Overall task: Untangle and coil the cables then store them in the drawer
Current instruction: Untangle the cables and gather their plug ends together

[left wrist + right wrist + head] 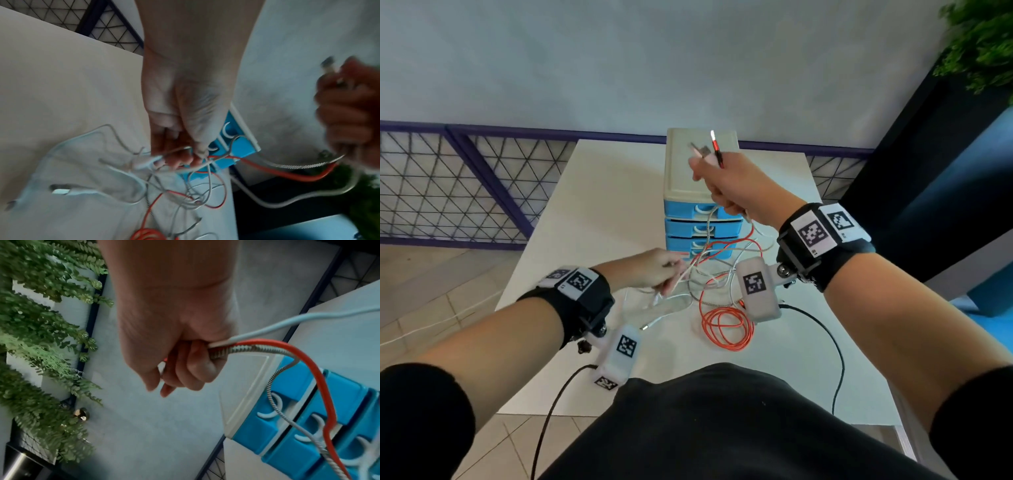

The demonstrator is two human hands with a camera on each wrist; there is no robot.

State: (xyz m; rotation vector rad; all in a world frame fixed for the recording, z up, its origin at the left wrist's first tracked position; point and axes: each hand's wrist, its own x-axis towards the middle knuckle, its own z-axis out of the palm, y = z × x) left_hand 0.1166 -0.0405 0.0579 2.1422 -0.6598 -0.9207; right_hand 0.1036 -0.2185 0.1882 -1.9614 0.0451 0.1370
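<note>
My right hand (726, 181) is raised in front of the drawer unit (700, 164) and grips three cable ends in its fist: a red cable (287, 345), a white cable (287, 323) and a braided grey cable (230, 351). Their plugs (714, 145) stick up above the fist. The cables hang down into a tangle (709, 274) on the white table (592, 192). My left hand (654, 270) pinches white strands (148, 162) at the tangle's left side. Part of the red cable lies coiled (726, 329) near me.
The drawer unit has several blue drawers (304, 426), all closed, at the table's back middle. A metal mesh fence (448, 181) runs behind the table. A dark cabinet with plants (983, 44) stands at the right. Black wrist-camera leads (832, 339) trail over the table's near edge.
</note>
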